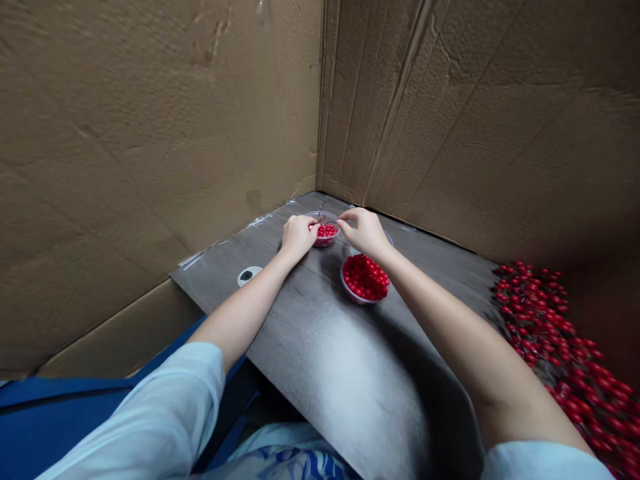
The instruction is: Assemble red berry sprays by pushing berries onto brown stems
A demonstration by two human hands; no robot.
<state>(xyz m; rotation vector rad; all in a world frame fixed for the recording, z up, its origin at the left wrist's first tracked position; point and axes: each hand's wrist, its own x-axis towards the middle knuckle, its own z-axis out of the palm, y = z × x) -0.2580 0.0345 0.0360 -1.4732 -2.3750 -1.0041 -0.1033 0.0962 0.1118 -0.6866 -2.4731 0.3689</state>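
Note:
My left hand (299, 237) is closed at the near left rim of the far clear bowl (324, 245), its thumb and fingers pinching a thin brown twig (321, 217) that sticks up over the bowl. Red berries (327, 230) lie in that bowl. On the bowl's right side my right hand (365, 230) has its thumb and fingertips pinched together; what is between them is too small to make out. Below the right wrist stands a second clear bowl (361, 299), heaped with red berries (366, 277).
Many red berry sprigs (540, 313) are piled along the right of the grey table (310, 347). A clear lid or dish (389, 239) shows partly behind my right wrist. A round white disc with a black centre (249, 275) is at left. Cardboard walls (225, 120) enclose the far sides.

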